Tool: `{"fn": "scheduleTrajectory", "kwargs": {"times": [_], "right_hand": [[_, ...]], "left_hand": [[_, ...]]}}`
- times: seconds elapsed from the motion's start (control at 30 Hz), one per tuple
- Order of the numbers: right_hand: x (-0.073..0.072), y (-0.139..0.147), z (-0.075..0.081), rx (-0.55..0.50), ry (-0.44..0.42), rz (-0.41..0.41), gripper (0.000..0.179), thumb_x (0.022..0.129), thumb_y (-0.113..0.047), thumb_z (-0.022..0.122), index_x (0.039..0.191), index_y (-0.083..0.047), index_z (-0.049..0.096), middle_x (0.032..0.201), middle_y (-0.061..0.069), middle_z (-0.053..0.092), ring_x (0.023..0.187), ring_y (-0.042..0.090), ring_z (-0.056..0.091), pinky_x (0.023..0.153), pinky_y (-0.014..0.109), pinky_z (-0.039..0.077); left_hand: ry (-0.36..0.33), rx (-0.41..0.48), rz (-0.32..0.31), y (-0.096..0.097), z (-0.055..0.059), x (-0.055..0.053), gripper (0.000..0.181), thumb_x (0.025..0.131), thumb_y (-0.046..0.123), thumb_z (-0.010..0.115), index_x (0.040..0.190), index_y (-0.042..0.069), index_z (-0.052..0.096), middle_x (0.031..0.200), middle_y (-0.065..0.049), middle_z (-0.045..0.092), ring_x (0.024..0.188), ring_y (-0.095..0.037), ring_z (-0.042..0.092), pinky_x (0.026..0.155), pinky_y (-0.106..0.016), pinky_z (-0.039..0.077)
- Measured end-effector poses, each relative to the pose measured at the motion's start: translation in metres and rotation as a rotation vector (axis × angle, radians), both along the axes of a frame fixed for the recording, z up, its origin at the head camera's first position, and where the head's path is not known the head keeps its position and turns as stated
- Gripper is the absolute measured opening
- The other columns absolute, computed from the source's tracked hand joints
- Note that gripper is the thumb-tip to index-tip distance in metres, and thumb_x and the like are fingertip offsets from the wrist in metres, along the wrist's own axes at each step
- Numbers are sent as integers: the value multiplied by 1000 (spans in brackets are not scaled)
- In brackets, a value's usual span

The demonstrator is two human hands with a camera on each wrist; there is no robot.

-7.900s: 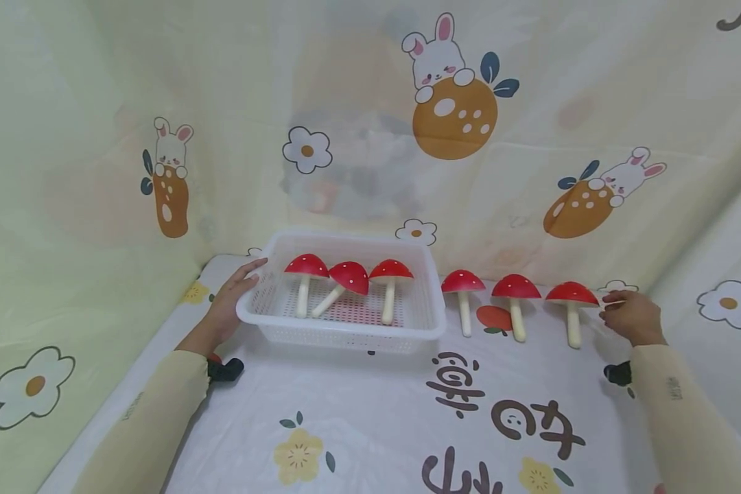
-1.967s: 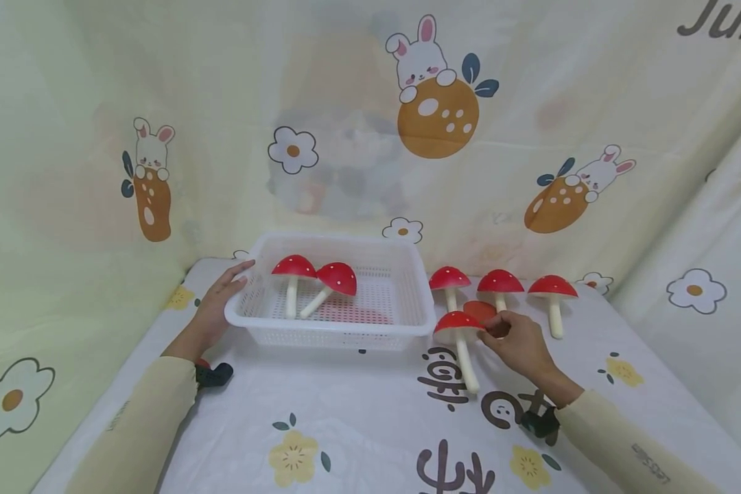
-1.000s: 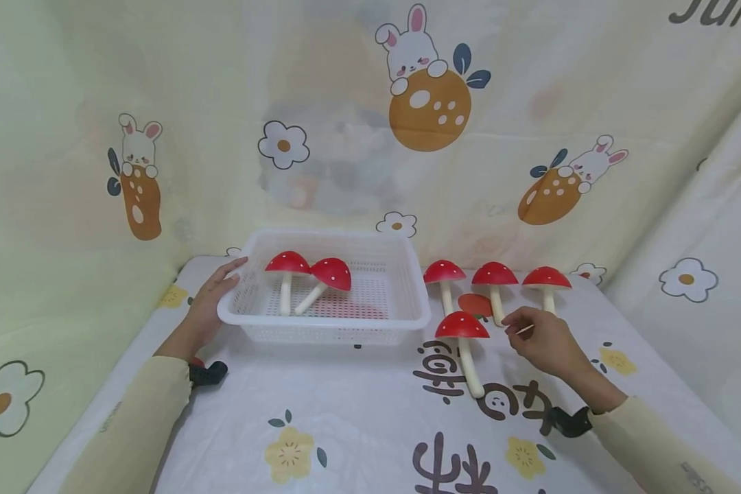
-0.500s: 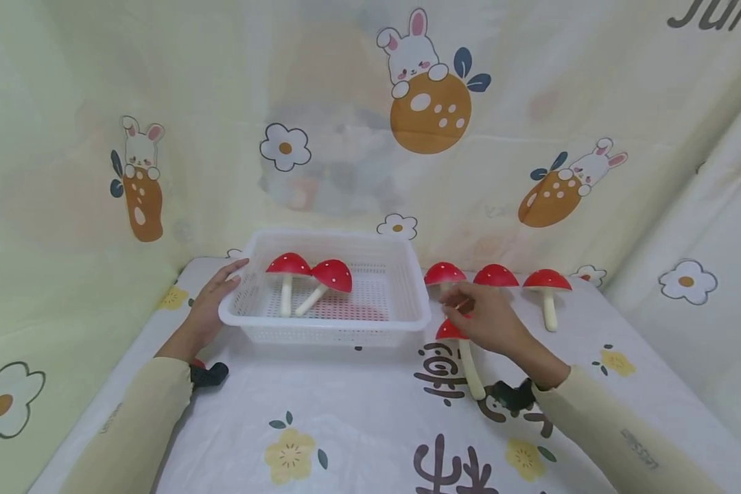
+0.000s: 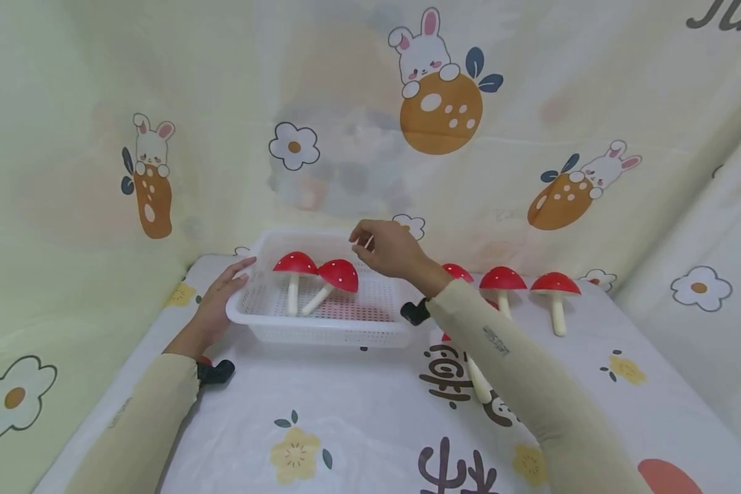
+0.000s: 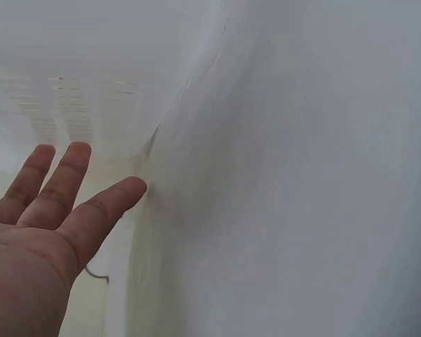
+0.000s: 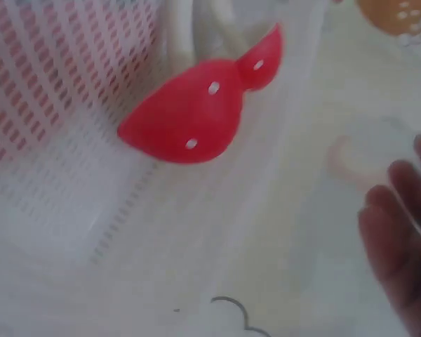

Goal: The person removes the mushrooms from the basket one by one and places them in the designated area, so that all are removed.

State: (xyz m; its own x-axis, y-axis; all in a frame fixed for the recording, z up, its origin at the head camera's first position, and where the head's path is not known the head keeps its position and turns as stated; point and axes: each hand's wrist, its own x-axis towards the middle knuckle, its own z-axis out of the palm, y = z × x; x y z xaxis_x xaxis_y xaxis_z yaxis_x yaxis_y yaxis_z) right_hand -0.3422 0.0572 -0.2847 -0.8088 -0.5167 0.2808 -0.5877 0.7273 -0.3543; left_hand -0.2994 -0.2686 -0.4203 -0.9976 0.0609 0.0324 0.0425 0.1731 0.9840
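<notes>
Straight fingers of my left hand (image 5: pixel 219 302) lie along the left end of a white plastic basket (image 5: pixel 327 336); its fingers also show beside the basket wall in the left wrist view. Inside lie two toy mushrooms with white-dotted red caps, a left one (image 5: pixel 295 263) and a tilted one (image 5: pixel 341 276). My right hand (image 5: pixel 390 250) hovers over the basket's back right part, fingers loosely bent and holding nothing. The right wrist view shows the tilted mushroom's red cap (image 7: pixel 189 112) beside that hand. Under my right forearm, a mushroom stem (image 5: pixel 478 381) shows on the table, its cap mostly hidden.
Right of the basket, three more mushrooms stand in a row along the back: one (image 5: pixel 457 272) partly behind my sleeve, a middle one (image 5: pixel 502 278) and a right one (image 5: pixel 556 283). A printed curtain (image 5: pixel 346 82) hangs behind the cloth-covered table (image 5: pixel 346 412).
One mushroom left the basket and lies on the table in front of the row. My right hand let go of it, then moved left over the basket. The left hand stays put.
</notes>
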Motion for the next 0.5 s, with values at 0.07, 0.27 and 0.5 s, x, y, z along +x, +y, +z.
{"fn": "scheduleTrajectory", "kwargs": {"times": [0.07, 0.27, 0.5], "right_hand": [[-19, -16, -6, 11, -9, 28, 24, 91, -21, 70, 113, -12, 67, 102, 3, 70, 85, 17, 65, 67, 24, 57], [-51, -57, -28, -69, -145, 85, 24, 87, -19, 75, 110, -16, 67, 101, 0, 66, 86, 18, 61, 68, 22, 57], [-60, -89, -45, -118, -196, 69, 26, 86, -27, 77, 109, -18, 68, 106, -1, 66, 93, 18, 58, 73, 22, 55]], "left_hand": [[-9, -29, 17, -2, 2, 0, 54, 101, 56, 39, 152, 43, 28, 163, 3, 26, 134, -34, 48, 92, -38, 56], [-18, -82, 62, -4, 2, 0, 51, 101, 56, 39, 150, 46, 30, 164, 5, 23, 138, -33, 45, 94, -40, 55], [-12, -31, 47, -3, 3, 1, 48, 102, 53, 39, 149, 48, 31, 163, 8, 25, 139, -30, 44, 95, -39, 55]]}}
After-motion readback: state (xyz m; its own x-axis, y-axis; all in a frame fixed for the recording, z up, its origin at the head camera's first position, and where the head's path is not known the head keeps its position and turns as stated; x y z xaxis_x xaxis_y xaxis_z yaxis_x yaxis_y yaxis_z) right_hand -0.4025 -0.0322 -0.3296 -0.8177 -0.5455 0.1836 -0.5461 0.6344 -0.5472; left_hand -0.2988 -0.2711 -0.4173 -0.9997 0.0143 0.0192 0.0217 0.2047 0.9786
